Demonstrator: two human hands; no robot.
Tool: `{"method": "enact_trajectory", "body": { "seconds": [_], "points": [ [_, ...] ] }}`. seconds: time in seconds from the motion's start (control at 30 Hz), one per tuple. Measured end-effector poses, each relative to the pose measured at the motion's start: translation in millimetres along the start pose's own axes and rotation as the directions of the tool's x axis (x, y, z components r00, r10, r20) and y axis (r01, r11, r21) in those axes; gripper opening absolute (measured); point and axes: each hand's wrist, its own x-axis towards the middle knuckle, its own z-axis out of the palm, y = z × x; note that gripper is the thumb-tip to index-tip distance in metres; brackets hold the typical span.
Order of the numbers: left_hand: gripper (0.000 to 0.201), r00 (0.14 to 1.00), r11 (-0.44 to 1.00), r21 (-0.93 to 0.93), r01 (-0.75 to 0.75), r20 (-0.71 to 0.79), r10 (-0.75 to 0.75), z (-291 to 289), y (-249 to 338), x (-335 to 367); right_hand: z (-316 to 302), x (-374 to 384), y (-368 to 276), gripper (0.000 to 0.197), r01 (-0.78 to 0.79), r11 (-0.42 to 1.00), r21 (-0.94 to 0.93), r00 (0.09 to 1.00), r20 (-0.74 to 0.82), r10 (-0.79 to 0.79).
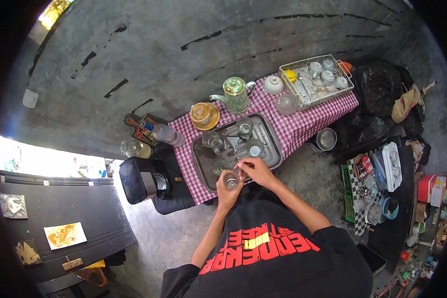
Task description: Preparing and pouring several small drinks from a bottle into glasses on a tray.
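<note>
My left hand (227, 196) is wrapped round a clear drinking glass (231, 181) at the near edge of a dark tray (267, 130). My right hand (256, 171) is pinched at the glass's rim, and what its fingers hold, if anything, is too small to make out. Just beyond my left hand a glass mug (220, 165) stands on the tray. Farther back on it are another glass mug (212, 141), a third glass mug (244, 127) and a glass with a pale bottom (255, 148).
A checkered cloth (186, 166) covers the table. Behind the tray stand a green patterned pot (236, 94) and a lidded wooden jar (201, 114). A wire basket (303, 97) with white cups sits at the far right. To the left are a plastic bottle (166, 133) and a black coffee machine (138, 180).
</note>
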Motion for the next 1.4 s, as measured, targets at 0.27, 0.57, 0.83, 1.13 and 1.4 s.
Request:
{"method": "enact_trajectory", "body": {
  "seconds": [0.27, 0.57, 0.83, 1.13, 1.4],
  "points": [
    [0.019, 0.999, 1.0, 0.002, 0.018, -0.04, -0.018, -22.8, -5.2, 0.0, 17.1, 5.7, -4.9, 0.023, 0.005, 1.0, 0.004, 0.999, -0.036, -0.005],
    [0.018, 0.991, 0.997, -0.033, 0.075, -0.111, -0.078, -76.0, -14.0, -3.8, 71.9, 29.5, 1.0, 0.026, 0.009, 1.0, -0.014, 1.0, -0.015, -0.009],
    [0.018, 0.976, 0.991, -0.114, 0.076, -0.196, -0.097, -124.9, -7.6, 4.8, 117.9, 37.1, 5.3, 0.016, 0.038, 0.971, -0.235, 0.993, 0.119, -0.01],
    [0.018, 0.98, 0.986, -0.145, 0.083, -0.168, -0.108, -163.1, -17.0, 16.5, 155.0, 45.5, 12.6, 0.019, 0.118, 0.941, -0.316, 0.983, 0.17, -0.067],
    [0.021, 0.996, 0.966, -0.256, 0.044, -0.06, -0.062, -185.7, -31.2, 30.8, 185.3, 51.5, 5.9, 0.029, 0.115, 0.94, -0.32, 0.99, 0.115, -0.081]
  ]
}}
